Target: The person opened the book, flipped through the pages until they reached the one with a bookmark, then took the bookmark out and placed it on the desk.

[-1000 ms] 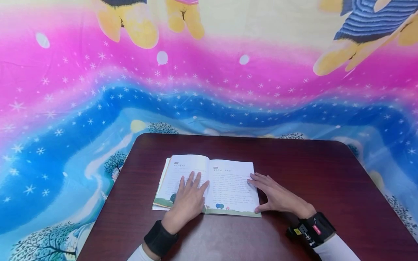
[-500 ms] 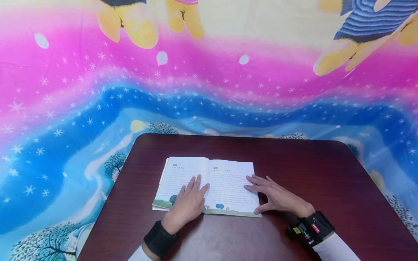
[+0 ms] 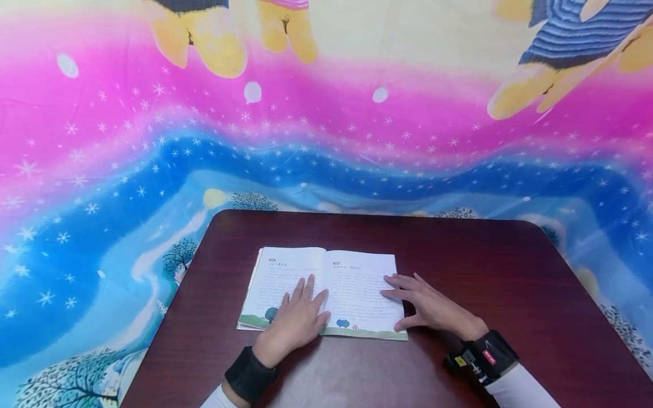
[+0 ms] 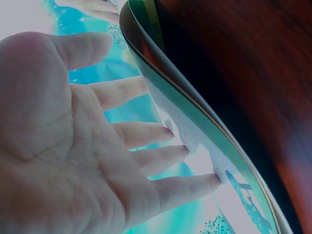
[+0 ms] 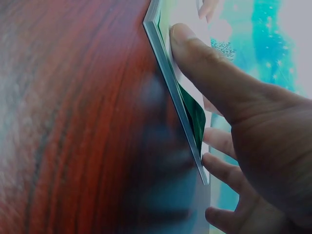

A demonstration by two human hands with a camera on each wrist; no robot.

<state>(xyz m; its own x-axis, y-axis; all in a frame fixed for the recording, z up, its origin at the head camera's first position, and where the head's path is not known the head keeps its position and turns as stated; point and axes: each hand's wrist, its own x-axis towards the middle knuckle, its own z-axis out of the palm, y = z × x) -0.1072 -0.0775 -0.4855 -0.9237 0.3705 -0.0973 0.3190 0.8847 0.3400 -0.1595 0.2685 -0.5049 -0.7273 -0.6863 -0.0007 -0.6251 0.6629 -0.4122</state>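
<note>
An open book lies on the dark wooden table, with printed text and a green landscape strip along the bottom of its pages. My left hand rests across the lower part of the left page near the spine, fingers spread. In the left wrist view, its fingertips meet the page, which curves up toward the spine. At the right edge is my right hand, thumb on the lower corner and fingers farther up the page. The right wrist view shows the thumb pressing on top, with a page edge bowed up beside it.
The table has rounded far corners and reaches past the book on all sides. Behind it hangs a colourful cloth with snowflakes and trees. A black band is on the left wrist, and a banded device on the right.
The left page has settled flatter and its outer edge lies lower. My left hand has shifted slightly, its thumb now spread out toward the spine. The right fingers have slid a little inward.
</note>
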